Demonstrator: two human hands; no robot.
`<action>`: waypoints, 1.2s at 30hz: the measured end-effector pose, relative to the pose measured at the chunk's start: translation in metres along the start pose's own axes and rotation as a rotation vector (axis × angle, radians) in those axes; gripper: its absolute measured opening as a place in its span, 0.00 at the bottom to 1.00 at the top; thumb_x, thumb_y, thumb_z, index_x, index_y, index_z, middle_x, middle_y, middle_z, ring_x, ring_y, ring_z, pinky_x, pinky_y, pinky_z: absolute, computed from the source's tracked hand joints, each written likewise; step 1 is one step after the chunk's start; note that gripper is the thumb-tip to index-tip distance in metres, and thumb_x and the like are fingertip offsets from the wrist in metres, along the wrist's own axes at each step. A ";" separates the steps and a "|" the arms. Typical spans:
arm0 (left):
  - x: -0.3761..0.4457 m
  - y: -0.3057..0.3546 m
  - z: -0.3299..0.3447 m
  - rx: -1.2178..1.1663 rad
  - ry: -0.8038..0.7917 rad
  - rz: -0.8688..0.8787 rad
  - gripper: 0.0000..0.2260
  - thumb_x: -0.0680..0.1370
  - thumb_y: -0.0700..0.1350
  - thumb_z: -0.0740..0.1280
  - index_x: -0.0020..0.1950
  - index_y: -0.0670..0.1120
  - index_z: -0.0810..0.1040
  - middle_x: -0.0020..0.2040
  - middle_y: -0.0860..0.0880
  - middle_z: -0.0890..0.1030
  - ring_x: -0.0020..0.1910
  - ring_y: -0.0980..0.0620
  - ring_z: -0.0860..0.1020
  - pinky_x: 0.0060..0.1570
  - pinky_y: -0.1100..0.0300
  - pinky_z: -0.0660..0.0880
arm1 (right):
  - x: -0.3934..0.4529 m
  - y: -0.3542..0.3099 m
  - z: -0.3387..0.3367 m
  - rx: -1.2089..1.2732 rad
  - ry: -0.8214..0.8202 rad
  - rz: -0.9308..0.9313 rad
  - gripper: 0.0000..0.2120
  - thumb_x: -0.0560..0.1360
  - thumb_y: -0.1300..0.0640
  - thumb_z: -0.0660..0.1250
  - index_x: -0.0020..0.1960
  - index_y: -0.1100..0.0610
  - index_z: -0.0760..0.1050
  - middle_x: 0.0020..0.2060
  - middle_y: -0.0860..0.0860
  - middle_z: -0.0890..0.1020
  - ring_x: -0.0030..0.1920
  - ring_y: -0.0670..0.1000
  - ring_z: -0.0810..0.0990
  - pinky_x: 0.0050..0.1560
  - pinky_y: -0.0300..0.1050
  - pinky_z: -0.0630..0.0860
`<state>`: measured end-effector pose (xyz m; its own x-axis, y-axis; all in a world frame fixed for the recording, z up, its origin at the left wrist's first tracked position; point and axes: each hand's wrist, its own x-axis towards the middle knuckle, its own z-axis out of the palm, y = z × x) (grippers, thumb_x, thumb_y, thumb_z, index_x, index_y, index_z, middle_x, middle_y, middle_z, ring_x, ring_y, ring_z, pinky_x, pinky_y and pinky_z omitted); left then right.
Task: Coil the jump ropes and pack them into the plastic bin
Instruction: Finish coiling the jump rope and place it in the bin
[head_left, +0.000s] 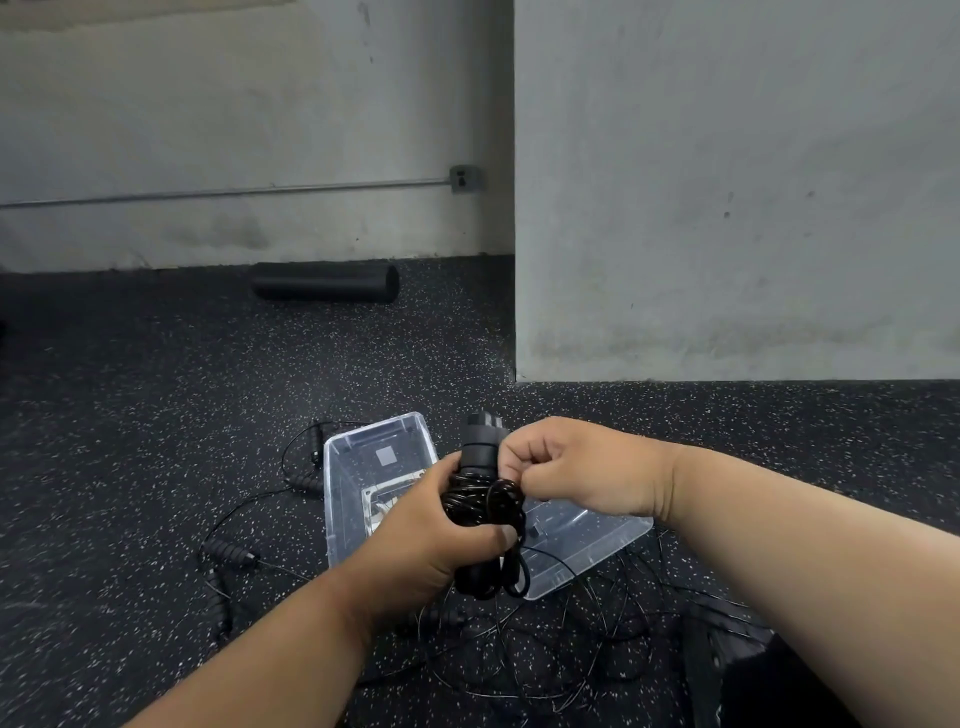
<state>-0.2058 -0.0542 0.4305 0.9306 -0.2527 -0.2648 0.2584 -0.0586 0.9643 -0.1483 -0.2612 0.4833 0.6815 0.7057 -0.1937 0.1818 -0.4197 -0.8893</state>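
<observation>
My left hand grips a black jump rope by its two handles, with the thin cord wound round them in a tight coil. My right hand pinches the cord's loose end at the top of the coil. Both hands hover just above the clear plastic bin, which stands on the floor; through its walls I see only a label. More black jump ropes lie loose on the floor: handles to the bin's left and a tangle of thin cords in front of it.
The floor is black speckled rubber. A black foam roller lies by the far wall. A grey concrete column rises at the right, close behind the bin. A dark object sits at the lower right.
</observation>
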 end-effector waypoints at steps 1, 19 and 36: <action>0.000 0.000 0.001 0.000 0.000 -0.011 0.31 0.67 0.38 0.80 0.67 0.53 0.75 0.52 0.44 0.86 0.49 0.42 0.86 0.45 0.45 0.84 | 0.000 0.000 -0.001 0.028 -0.001 0.007 0.06 0.70 0.54 0.65 0.42 0.54 0.78 0.35 0.49 0.75 0.38 0.50 0.70 0.42 0.43 0.69; 0.004 -0.003 -0.004 0.034 0.034 -0.048 0.33 0.66 0.38 0.81 0.69 0.54 0.75 0.52 0.46 0.86 0.49 0.43 0.87 0.45 0.48 0.84 | -0.004 0.005 -0.014 -0.199 -0.001 0.039 0.06 0.80 0.51 0.72 0.48 0.52 0.84 0.38 0.54 0.82 0.37 0.47 0.75 0.42 0.46 0.73; 0.002 -0.002 -0.004 0.026 0.000 -0.046 0.33 0.64 0.43 0.84 0.66 0.55 0.77 0.53 0.44 0.86 0.52 0.38 0.86 0.50 0.41 0.84 | -0.003 0.019 -0.008 -0.100 -0.053 0.103 0.07 0.78 0.49 0.75 0.47 0.52 0.81 0.39 0.54 0.83 0.40 0.52 0.78 0.45 0.60 0.78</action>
<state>-0.2031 -0.0504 0.4277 0.9178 -0.2490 -0.3092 0.2945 -0.0952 0.9509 -0.1406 -0.2756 0.4708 0.6620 0.6842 -0.3060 0.1842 -0.5443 -0.8184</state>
